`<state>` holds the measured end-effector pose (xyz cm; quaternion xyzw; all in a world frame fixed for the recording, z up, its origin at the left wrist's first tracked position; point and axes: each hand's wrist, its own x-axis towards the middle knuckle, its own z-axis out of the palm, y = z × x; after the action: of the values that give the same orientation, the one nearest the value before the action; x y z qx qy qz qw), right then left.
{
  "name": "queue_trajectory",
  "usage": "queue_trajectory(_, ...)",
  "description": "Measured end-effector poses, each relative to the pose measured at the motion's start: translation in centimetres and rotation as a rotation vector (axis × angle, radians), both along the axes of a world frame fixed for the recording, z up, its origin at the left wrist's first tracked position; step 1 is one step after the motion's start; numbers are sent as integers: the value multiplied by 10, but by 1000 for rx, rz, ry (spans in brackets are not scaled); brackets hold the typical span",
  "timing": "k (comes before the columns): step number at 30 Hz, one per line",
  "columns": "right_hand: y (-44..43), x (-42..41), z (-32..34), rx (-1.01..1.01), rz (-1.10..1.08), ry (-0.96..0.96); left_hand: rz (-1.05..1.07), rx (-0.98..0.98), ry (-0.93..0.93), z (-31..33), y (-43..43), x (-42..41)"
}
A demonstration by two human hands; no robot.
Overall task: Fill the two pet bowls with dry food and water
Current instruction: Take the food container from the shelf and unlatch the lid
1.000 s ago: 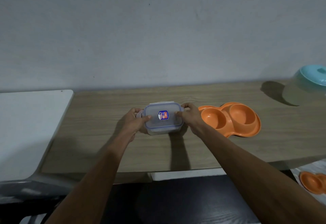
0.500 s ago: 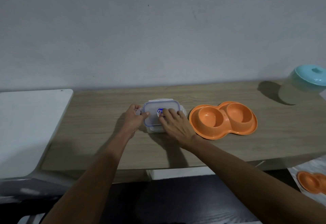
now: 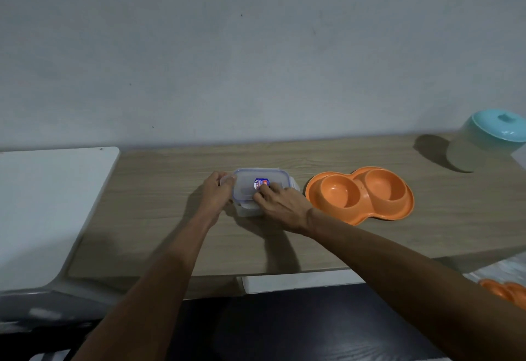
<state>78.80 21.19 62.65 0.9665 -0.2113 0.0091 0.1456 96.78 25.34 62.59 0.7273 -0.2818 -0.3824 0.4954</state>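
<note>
1. The clear food container (image 3: 247,187), its blue-edged lid on, sits on the wooden table (image 3: 159,198) near the middle, between the two hands.
2. The left hand (image 3: 217,194) is at the container's left end, fingers curled round that end and its side clip.
3. The right hand (image 3: 284,204) lies on top of the lid from the near right. Its fingers (image 3: 266,193) are only slightly bent and spread over the lid just below the sticker (image 3: 261,183). Where the thumb sits cannot be seen.
4. The orange double pet bowl (image 3: 370,217) stands just right of the container, apart from it. Both wells look bare.
5. A jar with a teal lid (image 3: 496,130) stands at the far right of the table, well apart from the hands.
6. A second ago the right hand gripped the container's right end, opposite the left. It has since moved onto the lid, as it already had half a second ago. The left hand keeps its hold on the left end.
</note>
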Motion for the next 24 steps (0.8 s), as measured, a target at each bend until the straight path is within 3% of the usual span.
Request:
queue_trajectory(4, -4, -3, 17, 124, 10, -7, 68, 36, 183, 7, 6, -2)
queue_trajectory(8, -8, -3, 39, 129, -42, -65, 38, 52, 225, 7, 11, -5)
queue_trajectory(17, -68, 19, 77, 141, -352, -338, 18, 97, 151, -9, 17, -11)
queue_trajectory(24, -127, 37, 53, 352, -576, -534, 20, 52, 158, -16, 16, -12)
